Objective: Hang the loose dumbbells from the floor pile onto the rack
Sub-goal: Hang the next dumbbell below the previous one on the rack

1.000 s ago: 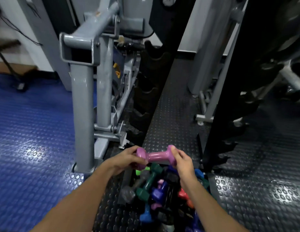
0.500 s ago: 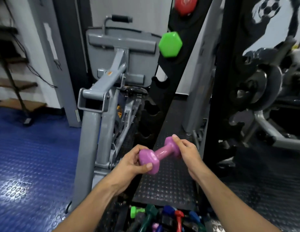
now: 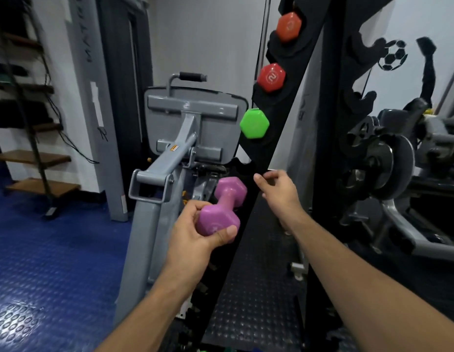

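Right hand (image 3: pixel 279 189) released the purple dumbbell (image 3: pixel 222 207) — now loose-fingered, left hand (image 3: pixel 195 232) alone grips it

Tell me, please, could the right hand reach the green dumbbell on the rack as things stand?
Probably yes: the right hand is free, just below the green dumbbell, with nothing between them.

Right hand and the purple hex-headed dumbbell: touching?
Apart. The head view shows the right hand off beside the purple hex-headed dumbbell, dark gap between; only the left hand grips it.
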The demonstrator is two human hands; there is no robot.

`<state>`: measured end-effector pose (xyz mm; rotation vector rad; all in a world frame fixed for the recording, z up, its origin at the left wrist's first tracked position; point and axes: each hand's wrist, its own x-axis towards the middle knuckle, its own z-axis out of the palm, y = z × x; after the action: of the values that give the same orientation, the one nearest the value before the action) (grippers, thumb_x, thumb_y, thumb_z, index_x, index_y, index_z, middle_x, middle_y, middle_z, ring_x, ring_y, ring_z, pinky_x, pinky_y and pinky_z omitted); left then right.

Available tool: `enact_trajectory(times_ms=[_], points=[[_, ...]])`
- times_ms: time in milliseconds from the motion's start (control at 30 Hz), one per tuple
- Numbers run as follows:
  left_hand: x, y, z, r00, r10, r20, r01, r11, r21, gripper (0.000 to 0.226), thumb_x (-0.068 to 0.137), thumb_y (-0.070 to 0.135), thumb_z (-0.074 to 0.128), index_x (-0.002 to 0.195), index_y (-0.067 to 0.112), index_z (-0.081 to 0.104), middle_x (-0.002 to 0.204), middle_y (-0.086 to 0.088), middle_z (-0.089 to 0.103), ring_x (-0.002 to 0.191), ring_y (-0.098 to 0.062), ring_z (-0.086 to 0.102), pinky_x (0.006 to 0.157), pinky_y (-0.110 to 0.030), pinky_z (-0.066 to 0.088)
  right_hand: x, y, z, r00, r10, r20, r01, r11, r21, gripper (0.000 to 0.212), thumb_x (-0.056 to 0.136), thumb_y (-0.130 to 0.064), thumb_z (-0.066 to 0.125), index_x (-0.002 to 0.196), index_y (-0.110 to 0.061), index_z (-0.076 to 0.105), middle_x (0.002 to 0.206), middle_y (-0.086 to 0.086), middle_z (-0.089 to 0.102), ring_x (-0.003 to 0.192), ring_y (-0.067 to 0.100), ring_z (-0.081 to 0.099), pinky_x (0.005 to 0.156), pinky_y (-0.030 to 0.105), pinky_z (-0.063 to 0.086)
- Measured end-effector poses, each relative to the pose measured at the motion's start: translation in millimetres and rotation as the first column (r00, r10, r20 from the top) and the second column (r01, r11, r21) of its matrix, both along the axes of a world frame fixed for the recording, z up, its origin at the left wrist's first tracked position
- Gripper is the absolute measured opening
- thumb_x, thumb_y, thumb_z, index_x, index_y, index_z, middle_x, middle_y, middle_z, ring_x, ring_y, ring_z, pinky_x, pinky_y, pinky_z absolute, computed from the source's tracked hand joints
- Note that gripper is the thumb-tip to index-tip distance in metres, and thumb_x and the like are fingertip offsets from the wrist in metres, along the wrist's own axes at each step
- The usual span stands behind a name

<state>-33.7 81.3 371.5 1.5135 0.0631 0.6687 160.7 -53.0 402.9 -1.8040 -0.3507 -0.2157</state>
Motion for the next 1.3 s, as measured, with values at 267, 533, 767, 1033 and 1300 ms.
enact_trajectory(times_ms=[267,533,767,1033,1300], points=[[39.9,16.5,45.4,0.980,0.191,0.049,-0.196,0.973,0.126,0.049,0.067,0.014,0.094,0.102,0.021,0.060,0.094,0.001,0.068,0.077,-0.011,0.064,0.073,-0.036,0.058,13.6,13.5,-0.2,0.999,-0.016,0.049,0.025,0.980,-0.197,0.050,0.092,-0.021,0.074,0.139,-0.023,0.057,0.124,-0.001,0.071,0.117,0.019,0.066,0.103,0.039,0.053],[111.8,27.0,60.7,0.977,0.206,0.057,-0.214,0.939,0.268,0.056,0.064,0.019,0.096,0.104,0.019,0.058,0.096,-0.002,0.069,0.088,-0.026,0.070,0.082,-0.042,0.060,15.0,10.4,-14.3,0.983,-0.013,0.180,0.060,0.964,-0.258,0.055,0.097,-0.021,0.068,0.147,-0.035,0.049,0.127,-0.006,0.071,0.116,0.016,0.067,0.090,0.025,0.048],[142.4,35.4,62.9,0.982,0.186,0.028,-0.183,0.912,0.368,0.057,0.064,0.021,0.096,0.105,0.024,0.056,0.104,0.001,0.066,0.095,-0.023,0.068,0.088,-0.048,0.058,18.2,5.7,-25.5,0.979,0.046,0.200,-0.007,0.981,-0.193,0.064,0.100,-0.028,0.065,0.156,-0.040,0.038,0.130,-0.013,0.069,0.115,0.006,0.066,0.097,0.022,0.052],[157.7,39.2,65.4,0.988,0.152,0.009,-0.141,0.893,0.428,0.052,0.063,0.019,0.095,0.100,0.020,0.059,0.097,0.000,0.067,0.085,-0.018,0.065,0.072,-0.031,0.057,30.8,8.7,-39.0,0.984,0.052,0.172,-0.030,0.991,-0.127,0.067,0.097,-0.036,0.067,0.152,-0.053,0.033,0.119,-0.017,0.073,0.110,0.006,0.069,0.092,0.043,0.061],[167.7,28.2,62.8,0.996,0.094,0.003,-0.086,0.889,0.450,0.053,0.063,0.023,0.097,0.097,0.024,0.057,0.101,0.001,0.067,0.088,-0.017,0.067,0.067,-0.025,0.059,39.9,10.7,-45.7,0.987,0.056,0.152,-0.043,0.995,-0.090,0.066,0.095,-0.042,0.067,0.152,-0.051,0.034,0.119,-0.004,0.076,0.101,0.011,0.071,0.092,0.048,0.060]])
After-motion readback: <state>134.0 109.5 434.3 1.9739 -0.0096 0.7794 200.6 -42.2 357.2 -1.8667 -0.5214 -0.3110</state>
